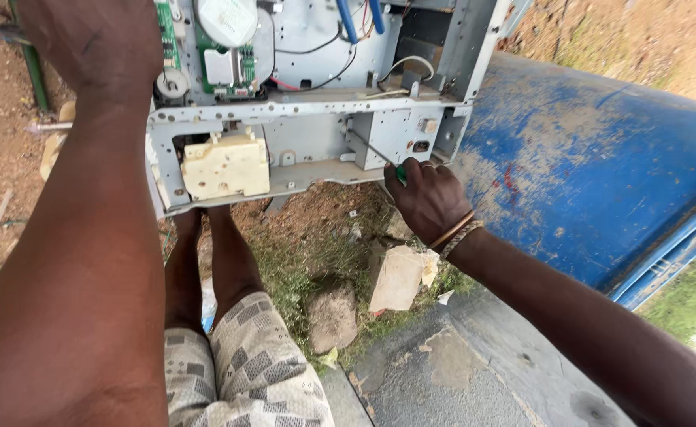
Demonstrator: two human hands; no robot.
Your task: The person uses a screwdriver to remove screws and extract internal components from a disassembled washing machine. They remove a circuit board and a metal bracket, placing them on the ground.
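My right hand (429,198) grips a green-handled screwdriver (379,154); its thin shaft slants up-left to a grey metal bracket on the open appliance chassis (300,111). My left hand (99,47) rests on the chassis' upper left edge, beside a green circuit board (223,63). A cream plastic block (225,164) sits in the lower frame's left opening. Blue and black wires (348,24) run across the upper panel.
A blue, scuffed metal drum body (601,166) lies at the right. My legs in patterned shorts (241,364) stand below the chassis. Stones (332,316) and a torn paper scrap (399,277) lie on grass and dirt; a concrete slab (458,372) is below right.
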